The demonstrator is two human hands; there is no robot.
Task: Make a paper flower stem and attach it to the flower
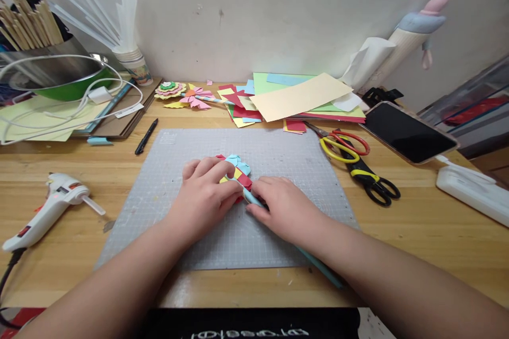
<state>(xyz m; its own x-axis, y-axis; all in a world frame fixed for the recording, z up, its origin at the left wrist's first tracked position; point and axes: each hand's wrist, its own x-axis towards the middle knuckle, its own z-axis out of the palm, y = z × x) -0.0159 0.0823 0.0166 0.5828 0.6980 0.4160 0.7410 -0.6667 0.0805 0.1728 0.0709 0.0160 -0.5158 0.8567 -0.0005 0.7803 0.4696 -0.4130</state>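
Observation:
On the grey cutting mat [167,169] lies a small paper flower [237,167] of red, yellow and light blue pieces. My left hand [207,193] presses down on it, fingers curled over its left side. My right hand [284,206] is closed on a light blue paper stick [322,270] that runs from the flower back under my wrist toward the desk's front edge. Both hands meet at the flower's lower edge. The joint between stick and flower is hidden by my fingers.
A white glue gun [51,206] lies at the left. A black pen [146,136] rests by the mat's corner. Red-yellow scissors [342,147] and black-yellow scissors [369,180] lie right of the mat. Coloured paper sheets [298,98], finished paper flowers [186,95] and a phone [407,132] are behind.

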